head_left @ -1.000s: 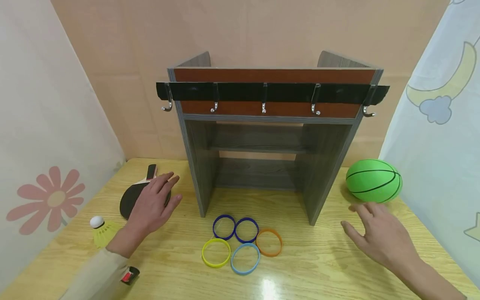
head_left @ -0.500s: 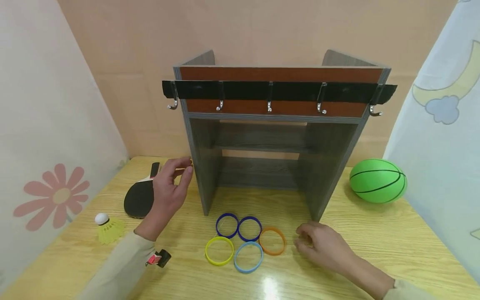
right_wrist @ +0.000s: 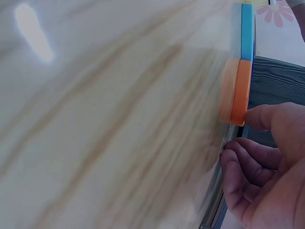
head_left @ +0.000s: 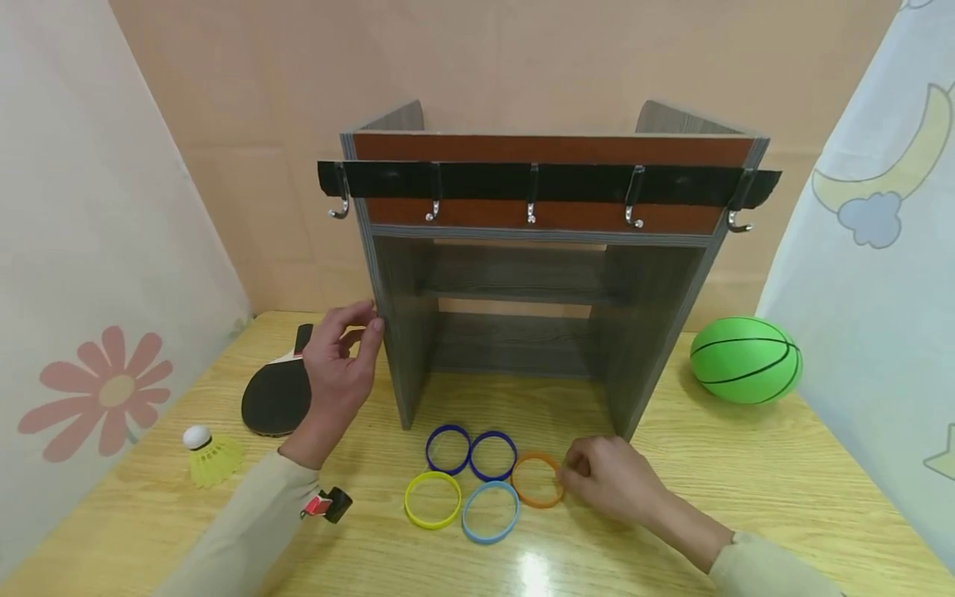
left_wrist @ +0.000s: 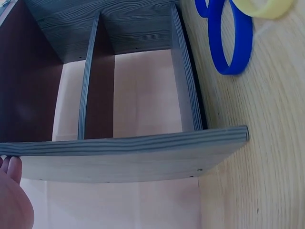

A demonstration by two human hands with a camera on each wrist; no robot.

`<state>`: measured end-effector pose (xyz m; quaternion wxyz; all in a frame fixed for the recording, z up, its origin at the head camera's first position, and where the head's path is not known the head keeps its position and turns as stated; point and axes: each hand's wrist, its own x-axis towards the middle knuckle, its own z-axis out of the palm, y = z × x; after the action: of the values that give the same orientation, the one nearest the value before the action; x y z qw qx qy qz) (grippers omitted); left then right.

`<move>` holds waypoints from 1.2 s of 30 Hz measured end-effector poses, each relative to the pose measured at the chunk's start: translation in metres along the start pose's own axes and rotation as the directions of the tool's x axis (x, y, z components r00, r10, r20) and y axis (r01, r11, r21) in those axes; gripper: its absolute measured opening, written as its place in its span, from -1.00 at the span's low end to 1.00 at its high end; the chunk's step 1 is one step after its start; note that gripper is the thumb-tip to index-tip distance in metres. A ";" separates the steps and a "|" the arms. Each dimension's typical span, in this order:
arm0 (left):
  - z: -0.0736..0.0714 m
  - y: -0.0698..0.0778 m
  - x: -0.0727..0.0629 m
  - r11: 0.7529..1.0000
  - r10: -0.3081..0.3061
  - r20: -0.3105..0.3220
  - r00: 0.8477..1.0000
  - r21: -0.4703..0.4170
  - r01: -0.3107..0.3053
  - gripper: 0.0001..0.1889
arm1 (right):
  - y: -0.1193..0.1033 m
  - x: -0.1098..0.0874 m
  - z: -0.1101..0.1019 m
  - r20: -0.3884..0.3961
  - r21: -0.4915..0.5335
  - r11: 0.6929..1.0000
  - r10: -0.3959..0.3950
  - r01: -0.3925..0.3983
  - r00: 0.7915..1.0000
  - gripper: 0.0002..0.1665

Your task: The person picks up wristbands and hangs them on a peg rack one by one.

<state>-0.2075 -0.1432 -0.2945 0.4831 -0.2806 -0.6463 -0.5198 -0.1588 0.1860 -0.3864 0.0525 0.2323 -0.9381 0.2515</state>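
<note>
Several silicone wristbands lie flat on the table: two dark blue (head_left: 448, 425), one yellow (head_left: 433, 526), one light blue (head_left: 489, 541) and one orange (head_left: 539, 504). My right hand (head_left: 615, 481) is at the right edge of the orange band; in the right wrist view one digit touches the orange band (right_wrist: 241, 93), and bent fingers stay apart from it near the tabletop. My left hand (head_left: 339, 369) has loosely bent fingers against the outer left side of a grey wooden shelf (head_left: 395, 332). Only part of the left hand (left_wrist: 14, 198) shows beside the shelf panel (left_wrist: 119, 167).
A black strip (head_left: 477, 181) with several metal hooks (head_left: 531, 214) crosses the shelf's upper front. A green ball (head_left: 746, 361) sits at the right. On the left lie a black table tennis paddle (head_left: 276, 398) and a yellow shuttlecock (head_left: 214, 460). Cloth walls (head_left: 261, 207) stand behind and at both sides.
From beside the green ball, my right hand has moved left to the orange band. My left hand has gone from over the paddle to the shelf's left side. The bands lie as before.
</note>
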 end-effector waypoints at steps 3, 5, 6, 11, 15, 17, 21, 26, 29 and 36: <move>0.002 -0.002 -0.001 1.000 -0.009 -0.026 1.000 -0.021 0.008 -0.75 | -0.002 0.002 0.003 0.009 0.023 0.999 0.028 -0.028 1.000 -0.91; 0.003 -0.003 -0.001 0.999 -0.015 -0.043 0.999 -0.030 0.014 -0.77 | -0.003 0.003 0.004 0.015 0.039 0.999 0.035 -0.036 0.999 -0.91; 0.004 -0.003 -0.001 0.999 -0.021 -0.052 0.998 -0.036 0.019 -0.77 | -0.004 0.003 0.005 0.018 0.046 0.998 0.037 -0.038 0.999 -0.92; 0.007 -0.007 -0.001 0.997 -0.052 -0.084 0.995 -0.064 0.047 -0.83 | -0.001 0.002 0.004 0.000 0.061 0.998 0.033 -0.032 0.999 -0.88; 0.008 -0.014 -0.003 0.996 -0.058 -0.094 0.994 -0.078 0.051 -0.85 | 0.005 -0.001 -0.003 0.000 0.117 0.992 0.056 -0.055 0.998 -0.83; 0.008 -0.020 -0.004 0.995 -0.063 -0.099 0.993 -0.080 0.055 -0.85 | 0.009 -0.003 -0.007 0.004 0.159 0.985 0.061 -0.061 0.998 -0.82; 0.007 -0.030 -0.008 0.994 -0.084 -0.110 0.990 -0.081 0.075 -0.84 | 0.015 -0.007 -0.016 0.027 0.254 0.963 0.084 -0.088 0.996 -0.89; 0.007 -0.032 -0.009 0.993 -0.091 -0.117 0.989 -0.083 0.082 -0.85 | 0.019 -0.010 -0.026 0.125 0.438 0.872 0.185 -0.221 0.975 -0.94; 0.006 -0.032 -0.010 0.993 -0.090 -0.118 0.989 -0.082 0.081 -0.86 | 0.021 -0.011 -0.032 0.168 0.539 0.802 0.198 -0.258 0.966 -0.87; 0.005 -0.034 -0.009 0.994 -0.080 -0.117 0.990 -0.083 0.070 -0.86 | 0.014 -0.005 -0.051 0.145 0.672 0.713 0.140 -0.202 0.979 -0.84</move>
<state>-0.2354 -0.1475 -0.3164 0.4899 -0.2430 -0.6050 -0.5787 -0.1620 0.2240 -0.3497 -0.0991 0.1577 -0.7985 0.5725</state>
